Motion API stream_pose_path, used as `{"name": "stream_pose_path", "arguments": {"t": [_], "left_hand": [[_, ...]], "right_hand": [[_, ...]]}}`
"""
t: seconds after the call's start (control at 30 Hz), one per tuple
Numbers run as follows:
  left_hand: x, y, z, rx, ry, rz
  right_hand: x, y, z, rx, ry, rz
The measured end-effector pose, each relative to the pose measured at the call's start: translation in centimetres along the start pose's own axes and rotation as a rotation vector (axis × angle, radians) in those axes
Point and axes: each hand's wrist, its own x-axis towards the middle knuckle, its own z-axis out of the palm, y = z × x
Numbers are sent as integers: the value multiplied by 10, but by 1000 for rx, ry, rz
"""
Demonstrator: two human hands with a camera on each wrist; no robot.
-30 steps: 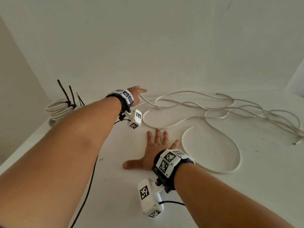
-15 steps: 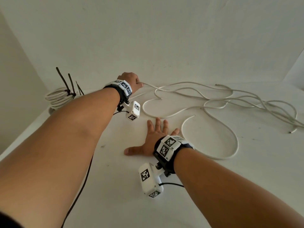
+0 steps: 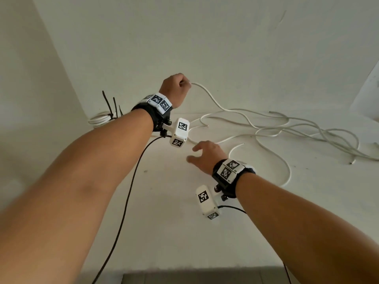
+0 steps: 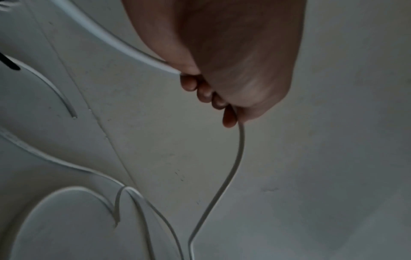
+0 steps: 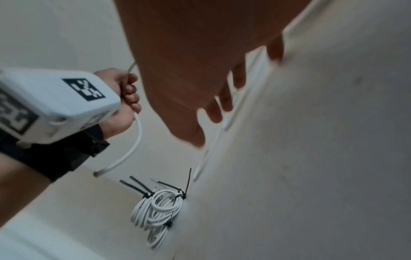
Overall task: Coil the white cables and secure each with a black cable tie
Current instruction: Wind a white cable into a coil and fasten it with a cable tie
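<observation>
Up off the table (image 3: 168, 232), the left hand (image 3: 174, 90) is a closed fist round a white cable (image 3: 217, 103), all four fingers (image 4: 204, 93) curled over it. From that fist the cable drops away to the right and runs down into the loose tangle (image 3: 297, 130) sprawled on the surface. A short tail pokes out the other side of the fist (clearest from the right wrist view). Below and right of the grip, the right hand (image 3: 205, 156) hovers with fingers spread loosely, gripping nothing. Off to the left of the fist sit finished coils (image 5: 157, 209), bound with black ties (image 5: 180, 194).
</observation>
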Motion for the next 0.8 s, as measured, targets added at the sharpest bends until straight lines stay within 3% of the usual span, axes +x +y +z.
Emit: {"name": "stream_pose_path", "arguments": {"t": [0.17,0.23,0.27,0.4,0.47,0.63,0.8], "left_hand": [[-43,21,-13,-31,-105,40],[-61,26,-15,-78,-117,18],[-69,28,-16,-109,-111,6],[-100,35,-21,-238,-66,-49],[-113,39,-23,-311,-98,-91],[-147,68,-19,-709,-262,-267],[-165,94,-14,-1006,-388,-384]], "right_hand": [[-6,-15,-36,209,628,-335],[-4,-16,-53,231,759,-376],[-2,-16,-62,239,740,-363],[-5,-1,-93,169,362,-304],[-12,10,-103,211,294,-348],[-22,22,-121,298,476,-389],[-24,20,-135,312,536,-382]]}}
